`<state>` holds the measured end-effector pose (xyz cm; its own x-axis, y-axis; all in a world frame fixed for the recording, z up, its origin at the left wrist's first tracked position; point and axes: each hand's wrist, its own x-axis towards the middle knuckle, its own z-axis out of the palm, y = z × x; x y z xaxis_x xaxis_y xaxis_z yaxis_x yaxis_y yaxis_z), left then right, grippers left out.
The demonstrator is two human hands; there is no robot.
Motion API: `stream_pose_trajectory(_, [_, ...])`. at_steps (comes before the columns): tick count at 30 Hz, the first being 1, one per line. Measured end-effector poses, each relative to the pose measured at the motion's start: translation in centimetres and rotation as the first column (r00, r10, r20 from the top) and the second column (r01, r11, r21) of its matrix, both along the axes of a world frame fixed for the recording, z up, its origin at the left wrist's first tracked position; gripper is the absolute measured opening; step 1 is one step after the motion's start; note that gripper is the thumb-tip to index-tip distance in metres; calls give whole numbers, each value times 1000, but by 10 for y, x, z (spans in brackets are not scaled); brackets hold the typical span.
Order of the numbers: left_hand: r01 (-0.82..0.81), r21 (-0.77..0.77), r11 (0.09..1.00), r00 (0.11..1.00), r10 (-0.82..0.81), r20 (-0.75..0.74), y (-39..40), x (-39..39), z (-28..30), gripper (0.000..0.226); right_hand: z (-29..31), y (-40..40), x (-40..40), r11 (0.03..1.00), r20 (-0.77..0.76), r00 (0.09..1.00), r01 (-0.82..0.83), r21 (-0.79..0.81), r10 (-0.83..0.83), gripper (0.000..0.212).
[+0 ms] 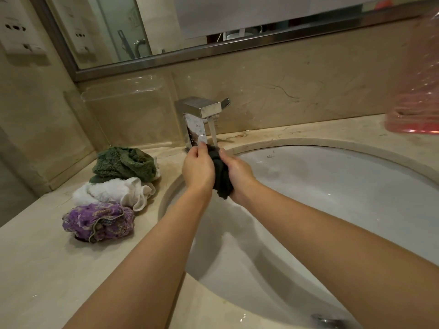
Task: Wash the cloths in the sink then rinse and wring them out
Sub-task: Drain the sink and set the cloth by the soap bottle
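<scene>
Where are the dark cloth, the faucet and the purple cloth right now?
dark cloth (222,176), head view, on the bunched middle between both hands.
faucet (204,108), head view, on the spout's front face.
purple cloth (98,222), head view, on the top of the bundle on the counter.

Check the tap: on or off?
On. A stream of water falls from the tap spout onto the dark cloth, which the left hand and right hand hold over the sink.
</scene>
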<state>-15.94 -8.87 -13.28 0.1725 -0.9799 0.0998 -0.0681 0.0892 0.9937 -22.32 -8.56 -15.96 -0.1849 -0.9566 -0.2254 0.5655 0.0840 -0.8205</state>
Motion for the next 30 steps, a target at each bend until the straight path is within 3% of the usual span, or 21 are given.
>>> stream_pose_trajectory(4, [-47,-50,998,986,54,157,-4,-2,-4,39,-2,-9,1,979,171,967,171,112,-189,33])
stream_pose_trajectory(6, [-81,-27,996,994,83,67,-6,0,-2,38,-1,-9,-3,974,283,936,171,148,-207,46])
stream_pose_trajectory(9, [-20,139,990,989,41,-144,-9,1,0,49,5,-6,-18,988,351,925,124,88,-147,55])
stream_pose_trajectory(16, [208,398,894,877,10,-481,0,10,-1,54,16,-8,-7,998,81,997,11,66,-16,55])
stream_pose_trajectory(24, [284,474,834,798,69,-599,3,10,7,49,12,-18,-1,992,-183,979,106,68,-92,25])
stream_pose_trajectory(27, [320,494,809,784,67,-617,2,10,7,50,16,-19,3,993,-171,980,113,47,-103,18])
stream_pose_trajectory(30, [350,518,781,785,58,-617,-2,10,4,54,27,-20,7,986,-152,977,158,52,-149,27])
